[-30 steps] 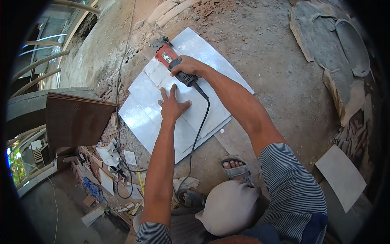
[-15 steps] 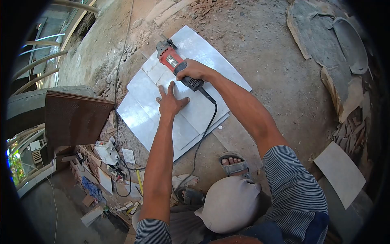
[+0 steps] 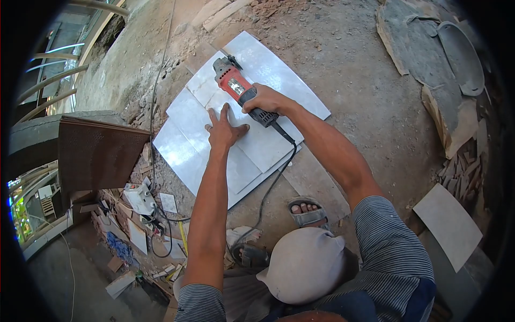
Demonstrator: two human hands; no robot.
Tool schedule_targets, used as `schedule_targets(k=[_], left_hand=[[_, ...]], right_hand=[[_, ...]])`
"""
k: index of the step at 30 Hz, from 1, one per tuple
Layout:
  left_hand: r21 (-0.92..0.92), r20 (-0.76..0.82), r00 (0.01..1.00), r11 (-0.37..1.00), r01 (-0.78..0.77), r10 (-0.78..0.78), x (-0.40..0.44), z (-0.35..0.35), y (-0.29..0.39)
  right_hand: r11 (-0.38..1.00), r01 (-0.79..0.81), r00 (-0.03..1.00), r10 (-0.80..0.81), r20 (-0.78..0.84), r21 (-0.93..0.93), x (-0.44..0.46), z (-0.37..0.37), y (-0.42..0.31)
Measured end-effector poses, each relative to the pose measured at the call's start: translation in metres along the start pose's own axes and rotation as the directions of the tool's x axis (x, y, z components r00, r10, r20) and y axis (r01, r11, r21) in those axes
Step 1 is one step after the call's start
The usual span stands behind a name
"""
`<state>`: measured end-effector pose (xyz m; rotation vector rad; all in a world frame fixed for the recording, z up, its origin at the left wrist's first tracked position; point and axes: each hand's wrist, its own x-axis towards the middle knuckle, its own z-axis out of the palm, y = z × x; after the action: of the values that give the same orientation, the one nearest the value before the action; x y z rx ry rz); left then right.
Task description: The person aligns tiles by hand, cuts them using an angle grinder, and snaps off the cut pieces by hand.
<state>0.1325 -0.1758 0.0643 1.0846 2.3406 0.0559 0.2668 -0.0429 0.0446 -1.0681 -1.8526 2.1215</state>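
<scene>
My right hand is wrapped round the body of a red and black angle grinder. The grinder's head and dark disc point away from me, over the far part of the light grey tiles. Whether the disc touches a tile I cannot tell. From the grinder's rear, a black cord runs back toward my feet. My left hand lies with spread fingers on a tile, left of the grinder. The tiles lie flat on the ground, partly stacked, with lines running across them.
A brown stack of sheets stands at the left. Below it are a white power socket box, cords and broken tile pieces. A loose tile lies at the right, near torn cardboard. My sandalled foot is close to the tiles.
The grinder and my right hand have moved slightly right and toward me across the tiles. My left hand stays spread in about the same place.
</scene>
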Motion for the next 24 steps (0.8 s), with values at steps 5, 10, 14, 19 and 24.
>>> schedule_targets(k=[5, 10, 14, 19, 24], left_hand=[[-0.010, 0.000, 1.000, 1.000, 0.002, -0.002, 0.000, 0.000, 0.000], [-0.015, 0.009, 1.000, 1.000, 0.020, -0.019, -0.001, 0.000, 0.001], [-0.008, -0.004, 1.000, 1.000, 0.008, -0.008, 0.000, 0.001, 0.000], [-0.009, -0.017, 1.000, 1.000, 0.000, 0.000, 0.003, 0.003, -0.003], [-0.014, -0.008, 1.000, 1.000, 0.011, -0.011, 0.002, 0.002, -0.001]], right_hand=[[1.000, 0.000, 1.000, 0.000, -0.016, -0.025, -0.014, 0.000, 0.000], [1.000, -0.010, 0.999, 0.009, -0.037, -0.009, -0.032, 0.001, -0.009], [0.999, -0.030, 0.999, 0.030, 0.028, 0.013, -0.039, 0.001, -0.005], [1.000, -0.030, 0.999, 0.030, 0.022, 0.003, -0.046, 0.001, 0.003], [0.999, -0.047, 0.999, 0.047, -0.027, 0.005, -0.053, 0.004, 0.011]])
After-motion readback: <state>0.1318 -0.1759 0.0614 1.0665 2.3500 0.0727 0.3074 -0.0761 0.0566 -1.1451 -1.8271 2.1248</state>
